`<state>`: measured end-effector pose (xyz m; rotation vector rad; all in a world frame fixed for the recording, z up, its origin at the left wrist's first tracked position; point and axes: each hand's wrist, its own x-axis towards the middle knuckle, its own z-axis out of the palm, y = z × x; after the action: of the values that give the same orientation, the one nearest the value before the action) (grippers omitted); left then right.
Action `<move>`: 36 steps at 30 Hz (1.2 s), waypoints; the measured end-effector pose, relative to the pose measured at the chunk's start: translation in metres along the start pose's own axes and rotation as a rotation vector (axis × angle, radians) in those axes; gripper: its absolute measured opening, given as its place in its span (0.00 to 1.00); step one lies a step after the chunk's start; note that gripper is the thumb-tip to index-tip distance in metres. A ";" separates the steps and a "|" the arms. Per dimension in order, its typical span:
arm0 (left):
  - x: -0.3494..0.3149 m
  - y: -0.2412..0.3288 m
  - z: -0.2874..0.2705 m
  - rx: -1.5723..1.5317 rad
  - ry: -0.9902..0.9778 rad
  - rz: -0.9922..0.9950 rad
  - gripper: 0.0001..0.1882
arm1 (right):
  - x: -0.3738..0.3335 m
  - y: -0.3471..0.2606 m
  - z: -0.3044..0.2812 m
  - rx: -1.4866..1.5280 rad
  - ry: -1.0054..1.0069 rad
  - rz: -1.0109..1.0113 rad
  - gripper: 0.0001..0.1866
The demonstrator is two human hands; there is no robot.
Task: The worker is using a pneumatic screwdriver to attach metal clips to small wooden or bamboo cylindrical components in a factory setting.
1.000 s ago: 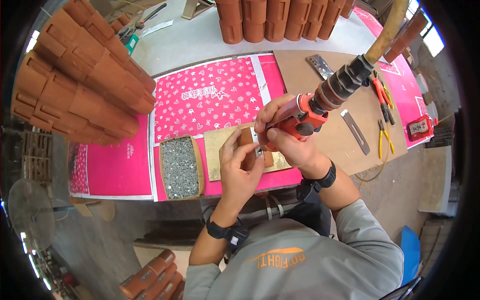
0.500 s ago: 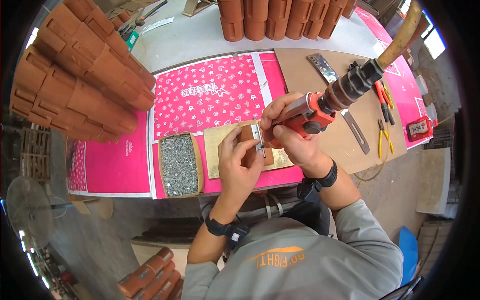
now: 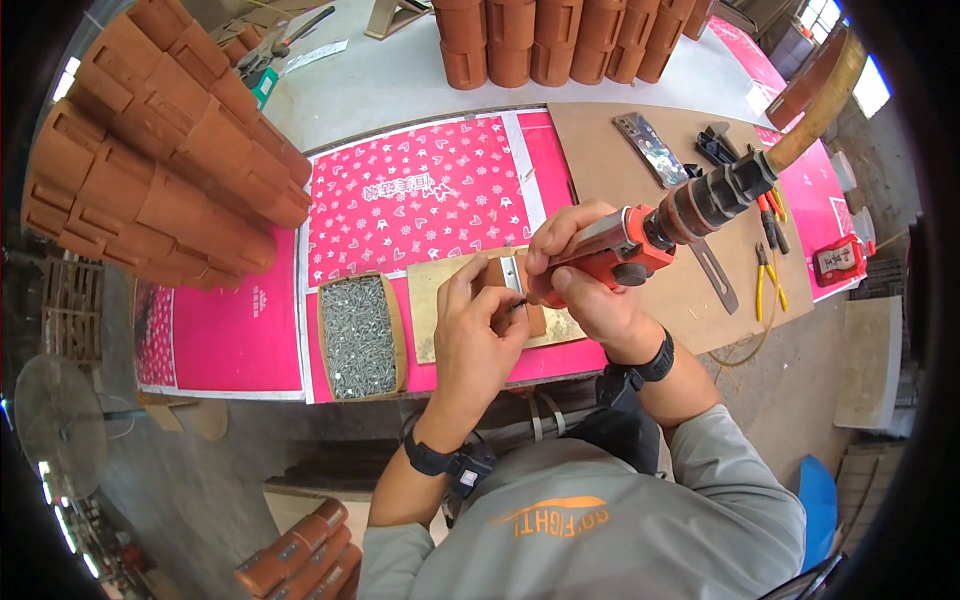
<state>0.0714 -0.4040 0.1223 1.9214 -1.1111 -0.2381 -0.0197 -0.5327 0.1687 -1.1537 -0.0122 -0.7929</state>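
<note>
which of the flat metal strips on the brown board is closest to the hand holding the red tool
The plain narrow metal strip, lying just beyond the right hand; the wider perforated plate lies farther up the board.

Person wears a grey long-sleeved shirt with an orange printed marking across the chest; sleeves pushed up the forearms. Black wristwatch on the left wrist, black band on the right wrist. Both hands bare, no gloves.
</note>
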 end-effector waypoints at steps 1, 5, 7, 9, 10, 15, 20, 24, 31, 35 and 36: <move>0.000 0.000 0.000 -0.003 0.001 0.000 0.09 | 0.000 -0.001 0.000 0.030 0.002 0.006 0.16; 0.001 -0.003 0.002 -0.011 0.008 0.012 0.08 | 0.001 -0.001 -0.001 -0.048 -0.037 -0.017 0.16; -0.001 -0.005 0.005 -0.041 0.047 0.030 0.08 | 0.003 0.002 -0.005 -0.157 -0.122 -0.095 0.16; -0.002 -0.007 0.007 -0.055 0.059 0.024 0.07 | 0.004 0.001 -0.002 -0.140 -0.116 -0.080 0.15; -0.003 -0.008 0.008 -0.069 0.072 0.021 0.07 | 0.004 0.000 -0.001 -0.126 -0.111 -0.067 0.15; -0.006 -0.012 0.009 -0.090 0.037 0.080 0.19 | 0.003 0.002 0.002 -0.100 -0.055 -0.045 0.16; -0.016 -0.020 0.010 -0.053 -0.049 0.182 0.49 | 0.004 0.000 0.004 -0.087 -0.022 -0.002 0.16; -0.021 -0.037 0.029 -0.044 -0.022 0.152 0.65 | 0.003 -0.001 0.000 -0.149 -0.058 0.036 0.11; -0.021 -0.038 0.033 -0.096 0.006 0.145 0.67 | 0.002 0.014 -0.003 -0.207 -0.094 -0.044 0.10; -0.022 -0.039 0.033 -0.051 0.019 0.161 0.67 | 0.001 0.012 0.002 -0.157 -0.103 -0.038 0.11; -0.023 -0.043 0.033 -0.023 0.022 0.168 0.66 | 0.003 0.011 0.002 -0.302 -0.184 -0.064 0.13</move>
<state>0.0659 -0.3966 0.0644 1.7945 -1.2422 -0.1361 -0.0110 -0.5308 0.1620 -1.5167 -0.0844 -0.7590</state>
